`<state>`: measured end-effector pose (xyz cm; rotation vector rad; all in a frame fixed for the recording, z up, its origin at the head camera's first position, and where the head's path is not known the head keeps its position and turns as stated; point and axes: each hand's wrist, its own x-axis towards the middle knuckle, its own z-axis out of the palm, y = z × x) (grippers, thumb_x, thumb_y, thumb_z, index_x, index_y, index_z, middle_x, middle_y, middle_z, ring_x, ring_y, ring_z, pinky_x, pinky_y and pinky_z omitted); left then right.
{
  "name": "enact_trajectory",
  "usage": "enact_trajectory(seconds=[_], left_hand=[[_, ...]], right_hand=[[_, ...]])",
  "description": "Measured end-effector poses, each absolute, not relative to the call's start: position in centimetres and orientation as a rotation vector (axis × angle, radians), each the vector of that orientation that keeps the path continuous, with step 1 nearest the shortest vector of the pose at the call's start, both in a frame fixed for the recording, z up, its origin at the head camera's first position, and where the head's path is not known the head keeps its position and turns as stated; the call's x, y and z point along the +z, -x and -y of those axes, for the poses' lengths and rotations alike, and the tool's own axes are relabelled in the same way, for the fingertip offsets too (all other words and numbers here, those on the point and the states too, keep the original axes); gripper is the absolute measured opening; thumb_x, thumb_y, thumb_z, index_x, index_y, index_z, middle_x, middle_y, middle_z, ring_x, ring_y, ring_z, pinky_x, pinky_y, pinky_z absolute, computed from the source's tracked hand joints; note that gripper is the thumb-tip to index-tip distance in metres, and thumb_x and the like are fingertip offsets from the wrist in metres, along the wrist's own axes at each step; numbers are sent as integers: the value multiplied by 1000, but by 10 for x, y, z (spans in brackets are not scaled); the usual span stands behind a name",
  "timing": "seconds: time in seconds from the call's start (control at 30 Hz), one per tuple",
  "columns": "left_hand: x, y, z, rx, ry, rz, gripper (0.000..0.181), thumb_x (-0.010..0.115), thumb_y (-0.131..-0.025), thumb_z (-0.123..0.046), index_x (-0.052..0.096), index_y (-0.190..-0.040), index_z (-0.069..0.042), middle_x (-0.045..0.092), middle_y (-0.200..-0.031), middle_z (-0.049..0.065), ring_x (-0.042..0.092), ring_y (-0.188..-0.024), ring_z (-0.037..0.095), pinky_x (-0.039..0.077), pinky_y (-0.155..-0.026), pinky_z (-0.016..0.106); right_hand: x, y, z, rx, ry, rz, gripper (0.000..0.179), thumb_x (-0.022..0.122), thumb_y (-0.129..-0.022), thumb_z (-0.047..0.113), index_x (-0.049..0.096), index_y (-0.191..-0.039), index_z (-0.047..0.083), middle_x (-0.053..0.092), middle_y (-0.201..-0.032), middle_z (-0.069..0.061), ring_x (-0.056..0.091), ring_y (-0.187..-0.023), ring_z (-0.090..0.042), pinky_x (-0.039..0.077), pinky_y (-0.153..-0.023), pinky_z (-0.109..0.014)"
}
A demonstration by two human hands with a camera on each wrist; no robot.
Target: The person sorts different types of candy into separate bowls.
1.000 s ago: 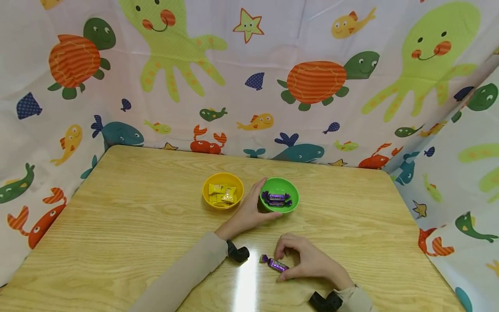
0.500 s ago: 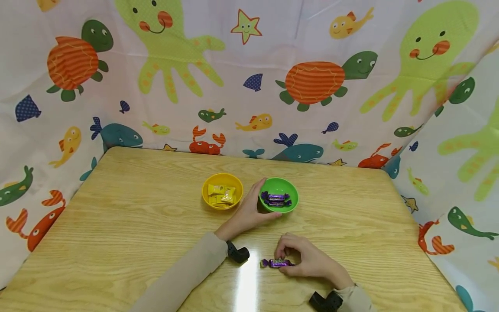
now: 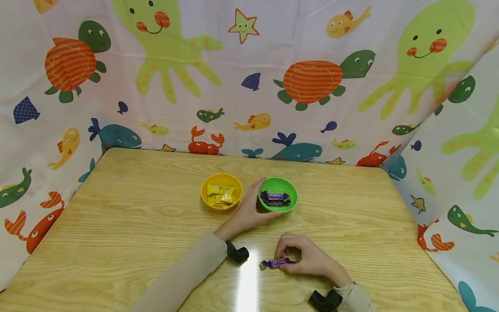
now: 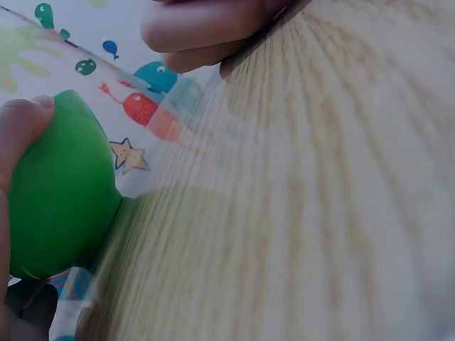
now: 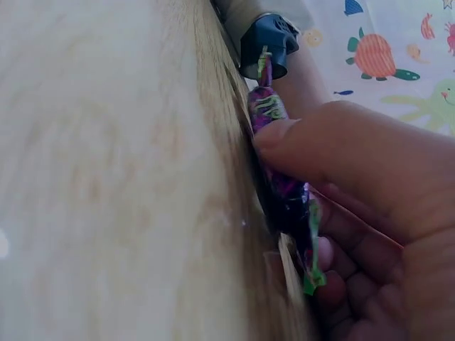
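Note:
A candy (image 3: pixel 277 263) in a twisted purple wrapper is pinched between the thumb and fingers of my right hand (image 3: pixel 306 258), low over the table's near part. Its wrapped length also shows in the right wrist view, with my thumb (image 5: pixel 306 142) across it. My left hand (image 3: pixel 247 213) holds the green bowl (image 3: pixel 286 184) from its left side, thumb along the front and fingers at the back. Inside that bowl lie purple-wrapped candies (image 3: pixel 276 197). In the left wrist view the bowl's outer wall (image 4: pixel 64 192) appears, partly covered by my thumb.
Left of my left hand stands a yellow bowl (image 3: pixel 206 200) with several yellow-wrapped candies (image 3: pixel 227 196). The wooden table (image 3: pixel 136 208) is bordered by a sea-animal printed curtain (image 3: pixel 187 99) at the back and sides. Each wrist wears a black camera mount (image 3: pixel 238 252).
My right hand has taken hold of the purple candy and turned it, its left end swinging lower and its right end higher. My left hand stays at the green bowl.

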<state>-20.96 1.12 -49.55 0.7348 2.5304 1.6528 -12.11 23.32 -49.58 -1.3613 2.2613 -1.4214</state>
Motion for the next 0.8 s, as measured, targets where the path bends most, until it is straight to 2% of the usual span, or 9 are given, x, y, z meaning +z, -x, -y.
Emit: enact_trajectory(seconds=[0.2,0.47,0.6,0.8], left_hand=[[-495,209,-11,1658,-742,-2527,110,80,-78,-53,16,-160,-16,23,-162,1,32,-143,22,29,-116,50],[-498,209,-10,1662,-760,-2539,109,81,-78,-51,16,-160,-19,24,-161,3,34,-142,24,29,-115,52],[-499,210,-10,1656,-779,-2547,109,82,-78,-49,17,-159,-15,25,-161,5,35,-141,25,29,-115,51],[-501,211,-9,1670,-824,-2521,109,85,-79,-36,17,-159,-10,26,-160,7,34,-142,26,28,-116,49]], right_hand=[[-493,118,-233,-1507,1296,-2215,24,80,-79,0,71,-97,14,69,-95,-3,61,-86,-17,52,-75,-31],[-455,122,-224,-1613,1322,-2219,26,77,-78,-11,70,-96,6,67,-91,-10,58,-77,-21,51,-64,-36],[-440,131,-221,-1627,1360,-2302,29,77,-75,-16,70,-95,4,67,-89,-10,54,-75,-23,47,-63,-37],[-428,156,-223,-1641,1365,-2458,31,76,-72,-21,70,-93,2,67,-89,-12,52,-75,-27,45,-63,-37]])
